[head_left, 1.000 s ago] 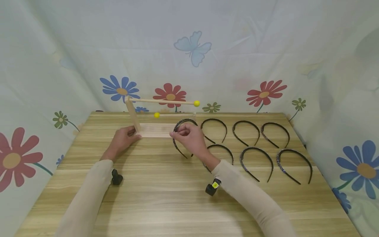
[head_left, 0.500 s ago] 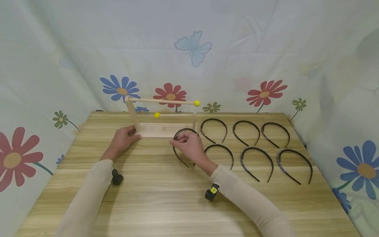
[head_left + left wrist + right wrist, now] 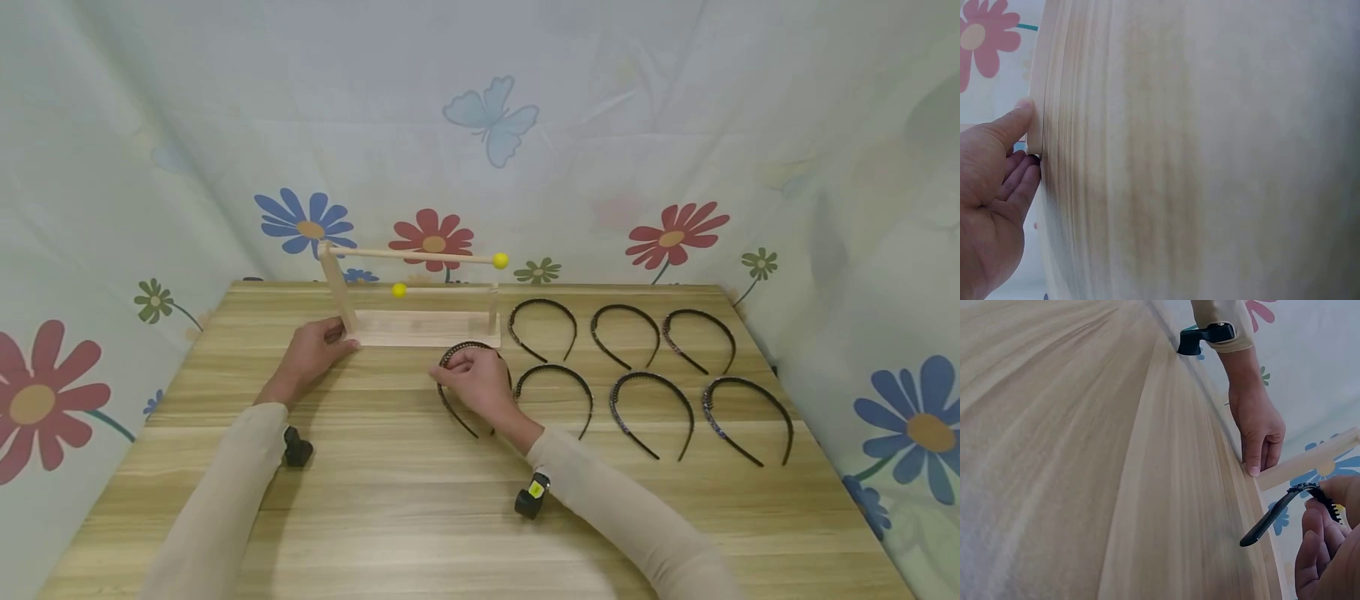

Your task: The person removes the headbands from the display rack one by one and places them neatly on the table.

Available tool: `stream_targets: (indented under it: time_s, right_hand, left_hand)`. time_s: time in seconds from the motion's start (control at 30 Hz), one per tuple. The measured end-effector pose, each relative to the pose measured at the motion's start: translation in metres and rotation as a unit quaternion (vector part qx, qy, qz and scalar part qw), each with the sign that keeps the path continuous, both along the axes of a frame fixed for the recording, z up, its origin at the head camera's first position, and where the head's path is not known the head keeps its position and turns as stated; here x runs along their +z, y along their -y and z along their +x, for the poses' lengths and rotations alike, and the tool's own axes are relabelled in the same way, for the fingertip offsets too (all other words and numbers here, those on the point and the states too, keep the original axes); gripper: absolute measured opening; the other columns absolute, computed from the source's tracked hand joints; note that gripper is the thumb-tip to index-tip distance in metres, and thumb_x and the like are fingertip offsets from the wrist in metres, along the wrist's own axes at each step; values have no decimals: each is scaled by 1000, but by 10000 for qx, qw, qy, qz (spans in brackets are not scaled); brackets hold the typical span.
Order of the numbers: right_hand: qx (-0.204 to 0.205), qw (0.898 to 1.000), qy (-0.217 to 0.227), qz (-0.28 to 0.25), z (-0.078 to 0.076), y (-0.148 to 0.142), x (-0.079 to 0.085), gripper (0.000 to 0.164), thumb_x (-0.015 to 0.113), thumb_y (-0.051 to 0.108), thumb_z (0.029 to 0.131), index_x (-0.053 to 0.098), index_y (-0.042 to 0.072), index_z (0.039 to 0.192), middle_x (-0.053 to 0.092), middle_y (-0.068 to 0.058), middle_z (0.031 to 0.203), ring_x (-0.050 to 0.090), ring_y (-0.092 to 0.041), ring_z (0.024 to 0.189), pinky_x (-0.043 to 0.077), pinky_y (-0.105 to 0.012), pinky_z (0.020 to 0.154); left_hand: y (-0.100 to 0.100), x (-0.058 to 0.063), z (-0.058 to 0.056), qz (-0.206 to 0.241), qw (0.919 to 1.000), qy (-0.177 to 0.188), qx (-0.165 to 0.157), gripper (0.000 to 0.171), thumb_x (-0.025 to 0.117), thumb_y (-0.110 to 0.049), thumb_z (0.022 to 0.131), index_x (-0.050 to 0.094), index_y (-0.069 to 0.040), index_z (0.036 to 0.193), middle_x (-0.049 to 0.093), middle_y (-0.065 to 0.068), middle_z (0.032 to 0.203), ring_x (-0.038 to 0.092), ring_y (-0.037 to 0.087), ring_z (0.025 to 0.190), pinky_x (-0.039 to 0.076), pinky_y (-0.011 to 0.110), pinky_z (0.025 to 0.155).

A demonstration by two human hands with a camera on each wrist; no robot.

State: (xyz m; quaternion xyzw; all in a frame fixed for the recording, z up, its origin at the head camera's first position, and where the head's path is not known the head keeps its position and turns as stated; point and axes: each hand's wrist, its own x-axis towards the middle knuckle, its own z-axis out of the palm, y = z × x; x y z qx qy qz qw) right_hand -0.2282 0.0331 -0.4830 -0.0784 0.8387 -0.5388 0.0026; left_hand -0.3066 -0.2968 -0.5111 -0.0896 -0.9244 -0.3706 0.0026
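Note:
A pale wooden rack, its base (image 3: 420, 328) on the table, has two posts and two dowels tipped with yellow balls. My left hand (image 3: 311, 354) holds the base's left front corner; in the left wrist view its thumb (image 3: 1016, 123) lies on the wood, with the fingers curled at the corner. In front of the base's right part, my right hand (image 3: 480, 383) pinches a black toothed headband (image 3: 468, 344) by its upper left side. One narrow end of that headband (image 3: 1266, 525) points away from the fingers in the right wrist view. My hand covers part of the band.
Several similar dark headbands lie in two rows on the table's right half, the nearest being a front-row headband (image 3: 553, 367) beside my right hand. Behind the wooden table (image 3: 375, 500) hangs a flowered cloth (image 3: 585, 150).
My right hand has drawn the headband toward me, away from the rack, uncovering the base's right end. The left hand and the rack have stayed in place.

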Motion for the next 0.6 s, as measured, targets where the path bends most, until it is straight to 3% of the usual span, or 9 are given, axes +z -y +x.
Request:
stream_targets:
  time_s: [0.37,0.6]
  right_hand:
    - [-54,9997,222,-73,0,8,-10,25,85,36,84,74,14,80,72,5,72,65,-8,62,54,-24,56]
    - [35,9974,412,-582,0,14,-19,25,87,29,84,73,8,85,75,0,72,70,-10,59,54,-22,53]
  left_hand:
    - [0,0,0,-42,10000,62,-14,64,71,-25,99,46,5,149,52,25,147,52,40,136,44,54,112]
    - [0,0,0,-82,9999,51,-39,65,71,-25,99,45,5,150,52,25,147,52,41,136,44,55,112]
